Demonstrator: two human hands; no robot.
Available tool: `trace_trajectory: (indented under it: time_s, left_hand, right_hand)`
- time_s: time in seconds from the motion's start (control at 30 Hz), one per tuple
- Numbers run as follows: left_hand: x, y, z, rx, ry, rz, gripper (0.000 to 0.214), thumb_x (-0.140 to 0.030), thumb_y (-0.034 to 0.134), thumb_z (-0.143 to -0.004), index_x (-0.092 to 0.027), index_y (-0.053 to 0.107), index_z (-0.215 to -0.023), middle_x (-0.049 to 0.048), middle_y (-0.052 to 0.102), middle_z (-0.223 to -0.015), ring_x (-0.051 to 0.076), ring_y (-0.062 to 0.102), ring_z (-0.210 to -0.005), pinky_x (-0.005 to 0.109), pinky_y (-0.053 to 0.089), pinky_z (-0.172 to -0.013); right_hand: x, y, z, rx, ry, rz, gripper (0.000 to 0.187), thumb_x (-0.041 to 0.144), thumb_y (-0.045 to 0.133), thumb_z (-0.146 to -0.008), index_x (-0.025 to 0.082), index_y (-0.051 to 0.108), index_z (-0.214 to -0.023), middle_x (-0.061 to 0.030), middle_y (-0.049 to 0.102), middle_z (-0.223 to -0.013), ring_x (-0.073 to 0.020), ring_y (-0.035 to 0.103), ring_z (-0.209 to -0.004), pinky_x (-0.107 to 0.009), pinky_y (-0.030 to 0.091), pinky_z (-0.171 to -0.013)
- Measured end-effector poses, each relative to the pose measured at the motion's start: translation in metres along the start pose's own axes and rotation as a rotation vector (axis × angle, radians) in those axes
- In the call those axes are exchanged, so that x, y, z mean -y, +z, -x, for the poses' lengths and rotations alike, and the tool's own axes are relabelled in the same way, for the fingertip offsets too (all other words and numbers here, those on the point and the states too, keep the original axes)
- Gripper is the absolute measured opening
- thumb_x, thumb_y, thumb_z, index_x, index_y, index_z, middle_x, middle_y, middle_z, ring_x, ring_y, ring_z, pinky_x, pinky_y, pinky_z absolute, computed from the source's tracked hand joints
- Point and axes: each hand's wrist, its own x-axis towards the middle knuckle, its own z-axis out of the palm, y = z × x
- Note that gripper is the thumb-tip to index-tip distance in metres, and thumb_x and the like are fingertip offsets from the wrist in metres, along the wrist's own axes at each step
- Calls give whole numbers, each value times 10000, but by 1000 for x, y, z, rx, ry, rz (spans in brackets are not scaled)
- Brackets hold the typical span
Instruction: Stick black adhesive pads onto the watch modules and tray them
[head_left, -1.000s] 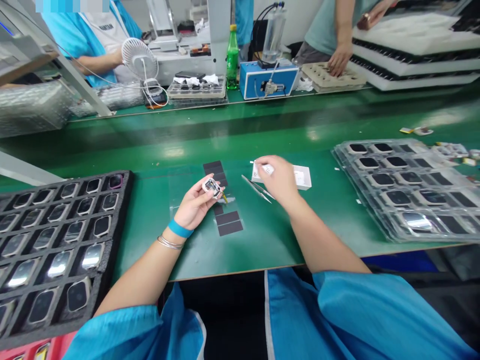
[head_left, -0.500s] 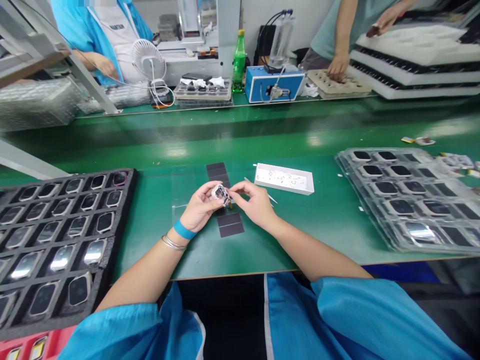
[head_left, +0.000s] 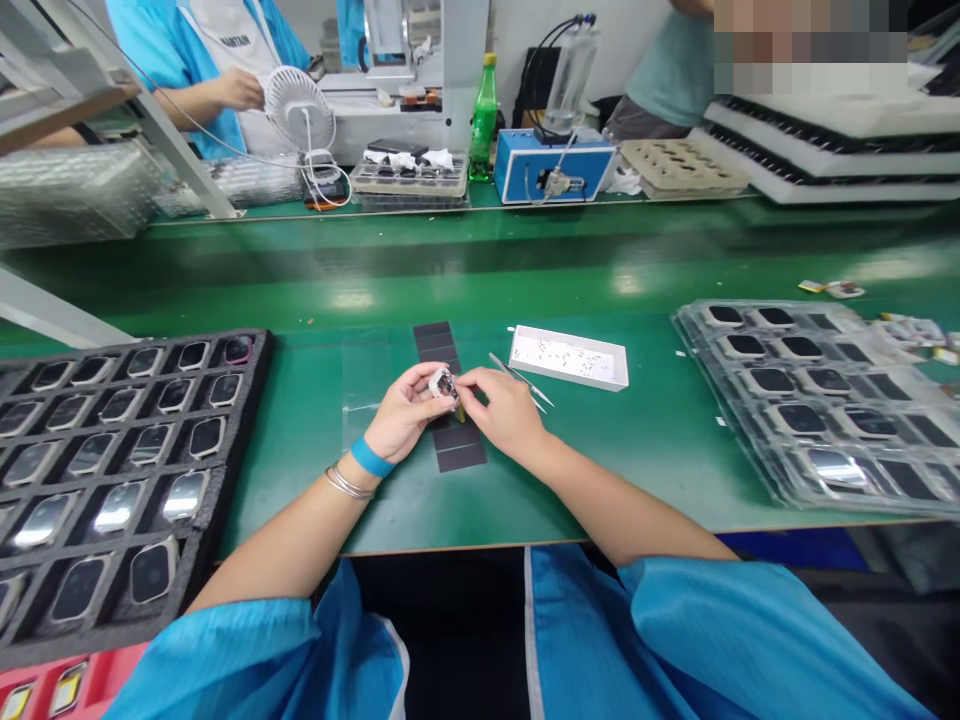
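Observation:
My left hand is closed around a small open smartwatch case, its inner electronics facing up and to the right. At the right edge of the case, the thumb and fingertips of my right hand are pinched together; whatever lies between them is too small to make out. A yellowish strip shows just below the case. Under both hands runs a row of dark rectangular sheets on the green bench. Tweezers lie on the bench behind my right hand, partly covered by it.
Beyond the tweezers is a white box with tiny dark parts. A black foam tray of watches stands left; clear trays with watches stand right. Across the bench are a fan, a green bottle, a blue machine and co-workers.
The case has turned slightly in my left hand, and my right hand has shifted a little, uncovering more of the tweezers. Across the bench, the left co-worker's hand has risen toward the fan.

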Motion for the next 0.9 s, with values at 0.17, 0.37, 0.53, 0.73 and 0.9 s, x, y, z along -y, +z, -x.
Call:
trace_trajectory:
  time_s: [0.17, 0.37, 0.53, 0.73, 0.9]
  left_hand:
    - [-10, -5, -1, 35, -7, 34, 527, -213, 905, -546, -219, 631, -995, 1, 694, -927, 127, 673, -800, 255, 575, -747]
    - [-17, -14, -2, 47, -19, 29, 506, -267, 885, -589, -233, 602, -1006, 10, 697, -933, 169, 687, -873, 314, 578, -804]
    - [-15, -14, -3, 60, -78, 35, 508, -275, 886, -587, -219, 618, -1016, 17, 702, -917, 151, 683, -799, 311, 589, -780]
    - [-8, -8, 0, 120, -150, 27, 458, -253, 866, -613, -213, 634, -1006, 20, 700, -933, 178, 703, -821, 358, 586, -830]
    - [-2, -10, 0, 214, -263, -7, 453, -269, 835, -661, -218, 624, -1058, 48, 710, -957, 239, 722, -884, 359, 602, -785]
  right_hand:
    - [-2, -5, -7, 239, 507, -794, 370, 316, 757, -737, 216, 565, -1037, -38, 719, -991, -171, 702, -886, -329, 584, -806]
    - [-4, -15, -12, 316, 738, -937, 370, 242, 870, -594, 164, 625, -860, 16, 674, -722, -143, 694, -677, -269, 601, -664]
    - [0, -24, -16, 151, 611, -920, 411, 326, 880, -589, 179, 643, -891, 20, 665, -760, -122, 673, -656, -261, 598, -647]
    - [5, -25, -15, 110, 396, -778, 413, 426, 848, -646, 189, 694, -947, -8, 693, -792, -136, 665, -711, -313, 591, -757]
    - [5, -20, -9, 59, 219, -520, 351, 448, 770, -745, 205, 710, -990, -33, 715, -862, -160, 672, -773, -325, 573, -773]
